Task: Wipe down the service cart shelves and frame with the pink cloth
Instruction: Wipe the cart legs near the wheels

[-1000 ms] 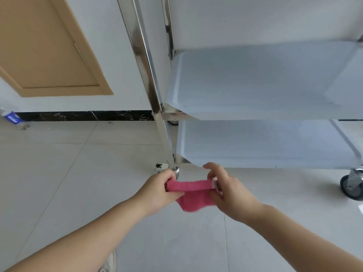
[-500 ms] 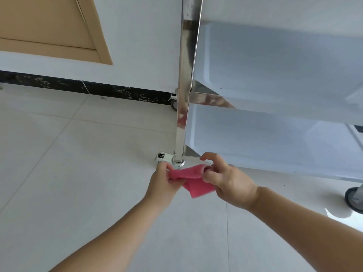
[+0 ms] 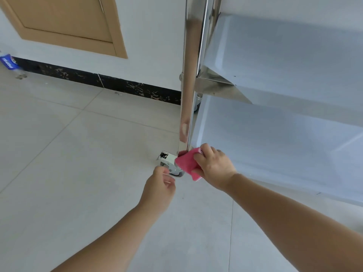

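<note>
The steel service cart fills the right side, with its shiny front-left post [image 3: 188, 91] running down to a caster [image 3: 172, 167]. Two shelves show: a middle one [image 3: 284, 59] and a lower one [image 3: 275, 146]. My right hand [image 3: 214, 167] grips the folded pink cloth [image 3: 186, 163] and holds it against the foot of the post, just above the caster. My left hand [image 3: 160, 188] hovers a little to the left and below, fingers loosely curled, holding nothing.
Pale floor tiles [image 3: 68, 173] spread out to the left and front. A white wall with a black skirting strip [image 3: 98, 81] and a tan door panel [image 3: 64, 22] stands behind. A blue-labelled bottle [image 3: 7, 62] lies at the far left by the wall.
My left hand has let go of the cloth and dropped back. My right hand alone has carried the cloth to the base of the post. The view has moved closer.
</note>
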Available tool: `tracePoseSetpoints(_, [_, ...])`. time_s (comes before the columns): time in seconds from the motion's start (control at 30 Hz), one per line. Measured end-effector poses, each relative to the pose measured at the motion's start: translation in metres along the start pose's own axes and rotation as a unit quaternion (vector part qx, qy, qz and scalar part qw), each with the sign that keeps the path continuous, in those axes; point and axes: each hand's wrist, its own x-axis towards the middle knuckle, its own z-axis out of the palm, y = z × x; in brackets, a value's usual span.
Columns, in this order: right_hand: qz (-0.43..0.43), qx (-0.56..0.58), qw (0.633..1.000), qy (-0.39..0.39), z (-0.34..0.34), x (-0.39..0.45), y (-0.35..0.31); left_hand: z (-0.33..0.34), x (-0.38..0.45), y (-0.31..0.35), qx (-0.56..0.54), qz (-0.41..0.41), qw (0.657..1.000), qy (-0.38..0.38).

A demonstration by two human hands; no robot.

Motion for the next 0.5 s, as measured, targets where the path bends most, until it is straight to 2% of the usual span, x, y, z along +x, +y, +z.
tracePoseSetpoints(0.13, [0.026, -0.073, 0.997, -0.015, 0.007, 0.017, -0.006, -0.006, -0.030, -0.019, 0.098, 0.002, 0.992, -0.077])
tracePoseSetpoints(0.33, [0.037, -0.092, 0.994, -0.035, 0.007, 0.006, 0.004, 0.000, -0.043, -0.011, 0.188, 0.041, 0.976, -0.100])
tracePoseSetpoints(0.5, [0.038, -0.102, 0.994, -0.021, -0.001, -0.022, 0.027, 0.015, -0.048, 0.000, 0.259, 0.103, 0.947, -0.156])
